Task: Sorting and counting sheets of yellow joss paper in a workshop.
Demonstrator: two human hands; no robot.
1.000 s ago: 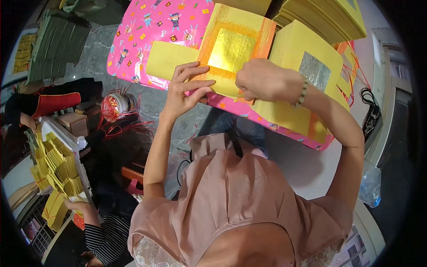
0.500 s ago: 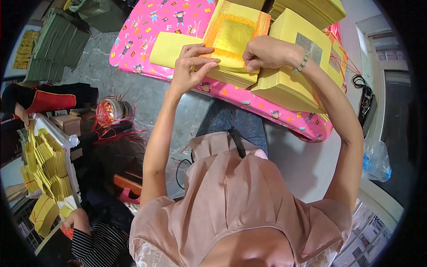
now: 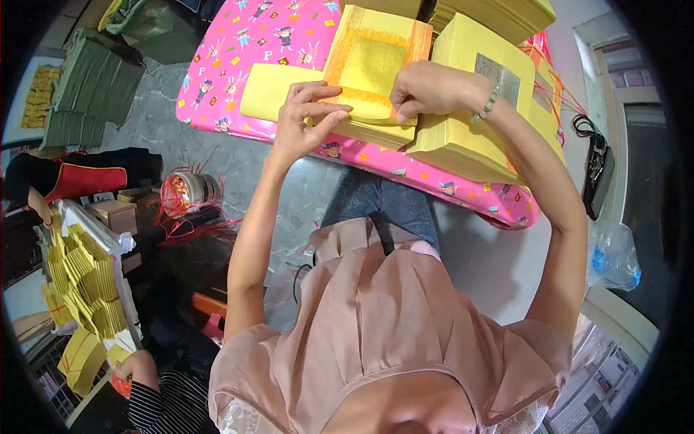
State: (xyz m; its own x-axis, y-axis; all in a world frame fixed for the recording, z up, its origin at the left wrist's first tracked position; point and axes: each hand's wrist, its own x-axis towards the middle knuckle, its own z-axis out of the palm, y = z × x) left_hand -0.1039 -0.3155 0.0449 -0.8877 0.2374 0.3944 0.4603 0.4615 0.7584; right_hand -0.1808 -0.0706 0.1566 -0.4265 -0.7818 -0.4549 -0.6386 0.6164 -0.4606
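A stack of yellow paper [image 3: 372, 130] lies at the near edge of a pink, cartoon-printed table cover [image 3: 249, 43]. Its top sheet [image 3: 377, 64] carries a yellow-gold square with an orange border. At the left edge of that sheet rests my left hand [image 3: 307, 119], fingers lightly bent and thumb apart. My right hand [image 3: 437, 90], with a beaded bracelet [image 3: 487, 105] on the wrist, is closed at the sheet's right edge. Its curled fingers hide whatever they may hold. A plain yellow sheet [image 3: 278, 92] sticks out to the left, beside my left hand.
Thick yellow paper stacks [image 3: 463, 137] stand to the right, one with a grey square on top. Red strings [image 3: 560, 94] trail past them. On the floor at left is a tub [image 3: 189, 189] wound with red string. Another person's hand [image 3: 137, 367] touches yellow bundles [image 3: 83, 282].
The view has shifted slightly. Both my hands keep nearly the same places at the two sides of the top sheet.
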